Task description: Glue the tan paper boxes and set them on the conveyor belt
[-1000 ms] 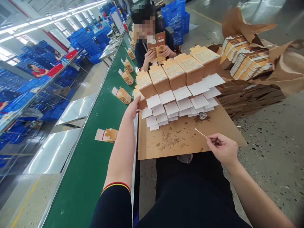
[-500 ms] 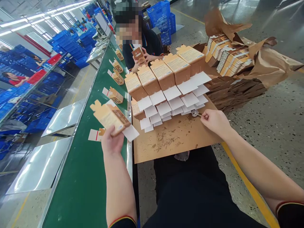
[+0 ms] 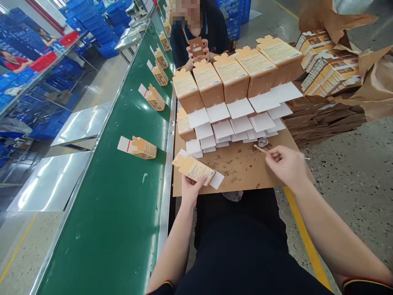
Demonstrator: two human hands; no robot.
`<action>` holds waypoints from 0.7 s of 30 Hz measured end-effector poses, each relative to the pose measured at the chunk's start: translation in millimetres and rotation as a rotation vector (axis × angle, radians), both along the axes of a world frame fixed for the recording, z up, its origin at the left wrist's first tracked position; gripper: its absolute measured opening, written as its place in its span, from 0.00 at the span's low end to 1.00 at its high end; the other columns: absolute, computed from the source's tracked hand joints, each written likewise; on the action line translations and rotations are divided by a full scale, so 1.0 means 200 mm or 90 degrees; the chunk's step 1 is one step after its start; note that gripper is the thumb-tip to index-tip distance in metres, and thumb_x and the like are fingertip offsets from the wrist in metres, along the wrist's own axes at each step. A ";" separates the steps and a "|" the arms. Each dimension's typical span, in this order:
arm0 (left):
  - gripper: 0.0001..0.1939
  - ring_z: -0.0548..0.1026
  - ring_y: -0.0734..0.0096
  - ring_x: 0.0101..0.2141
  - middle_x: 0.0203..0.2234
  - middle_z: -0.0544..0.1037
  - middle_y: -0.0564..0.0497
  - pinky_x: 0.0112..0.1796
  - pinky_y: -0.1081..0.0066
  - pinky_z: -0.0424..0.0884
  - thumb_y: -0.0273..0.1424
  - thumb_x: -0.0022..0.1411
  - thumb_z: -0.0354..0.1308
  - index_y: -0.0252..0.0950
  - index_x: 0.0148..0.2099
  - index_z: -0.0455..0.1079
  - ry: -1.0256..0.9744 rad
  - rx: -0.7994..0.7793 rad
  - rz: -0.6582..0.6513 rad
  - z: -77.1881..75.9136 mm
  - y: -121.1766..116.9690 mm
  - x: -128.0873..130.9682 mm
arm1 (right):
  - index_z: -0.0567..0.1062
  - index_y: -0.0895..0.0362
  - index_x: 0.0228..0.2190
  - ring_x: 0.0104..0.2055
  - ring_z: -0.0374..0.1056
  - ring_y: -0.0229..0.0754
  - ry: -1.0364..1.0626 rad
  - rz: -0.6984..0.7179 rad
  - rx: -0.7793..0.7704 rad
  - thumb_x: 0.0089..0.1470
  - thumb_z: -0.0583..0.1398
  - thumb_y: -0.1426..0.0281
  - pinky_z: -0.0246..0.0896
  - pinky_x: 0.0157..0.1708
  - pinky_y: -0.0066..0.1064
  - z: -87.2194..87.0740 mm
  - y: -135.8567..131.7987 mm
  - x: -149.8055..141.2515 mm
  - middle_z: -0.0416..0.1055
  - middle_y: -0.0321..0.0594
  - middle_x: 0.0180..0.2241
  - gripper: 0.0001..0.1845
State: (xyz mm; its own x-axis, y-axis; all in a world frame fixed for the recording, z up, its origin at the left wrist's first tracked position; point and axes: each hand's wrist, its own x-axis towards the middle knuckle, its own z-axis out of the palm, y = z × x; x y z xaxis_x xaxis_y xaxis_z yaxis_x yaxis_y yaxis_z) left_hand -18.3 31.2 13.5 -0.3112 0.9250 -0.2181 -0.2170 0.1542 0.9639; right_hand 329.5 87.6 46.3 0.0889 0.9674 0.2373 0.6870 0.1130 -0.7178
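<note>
My left hand point(image 3: 190, 191) grips a tan and brown printed carton point(image 3: 196, 170) over the near left part of the cardboard sheet point(image 3: 187, 186). White flaps stick out at the carton's ends, and its top tabs point left. In my right hand point(image 3: 284, 164) is a thin stick point(image 3: 260, 150), pinched between closed fingers; its pale far end shows behind the hand. Just beyond the stick's tip sits a small clear round dish point(image 3: 263, 142) on the sheet. Stacked cartons point(image 3: 235, 78) stand behind, with white flaps point(image 3: 241, 107) hanging out toward me.
Left of the sheet runs a green conveyor belt point(image 3: 123, 205) with a metal edge; several cartons point(image 3: 143, 147) stand along it. A co-worker point(image 3: 202, 32) across from me holds a carton. Bundled flat cartons point(image 3: 331, 69) lie in torn brown paper point(image 3: 368, 82) on the right.
My left hand has brought the carton from above the belt rightward and down over the cardboard sheet. My right hand has turned the stick and moved slightly away from the dish.
</note>
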 end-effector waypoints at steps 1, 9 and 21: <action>0.44 0.82 0.47 0.61 0.61 0.82 0.37 0.65 0.48 0.76 0.41 0.46 0.87 0.40 0.61 0.74 0.012 -0.006 -0.001 -0.01 0.01 0.00 | 0.80 0.51 0.31 0.26 0.74 0.47 0.033 0.038 -0.016 0.61 0.64 0.63 0.72 0.28 0.37 -0.02 -0.07 -0.08 0.80 0.41 0.26 0.08; 0.40 0.85 0.50 0.56 0.53 0.85 0.40 0.63 0.50 0.77 0.42 0.46 0.87 0.41 0.56 0.72 0.066 -0.022 -0.008 -0.01 0.02 -0.01 | 0.71 0.52 0.27 0.24 0.67 0.38 0.100 0.268 -0.027 0.64 0.60 0.73 0.64 0.28 0.29 -0.23 -0.40 -0.57 0.72 0.34 0.24 0.12; 0.44 0.82 0.47 0.60 0.58 0.81 0.39 0.62 0.52 0.78 0.43 0.46 0.86 0.43 0.60 0.68 0.143 0.011 0.012 0.02 -0.03 0.08 | 0.75 0.51 0.28 0.26 0.71 0.41 0.116 0.172 -0.028 0.67 0.60 0.69 0.69 0.30 0.31 -0.24 -0.36 -0.46 0.75 0.37 0.25 0.13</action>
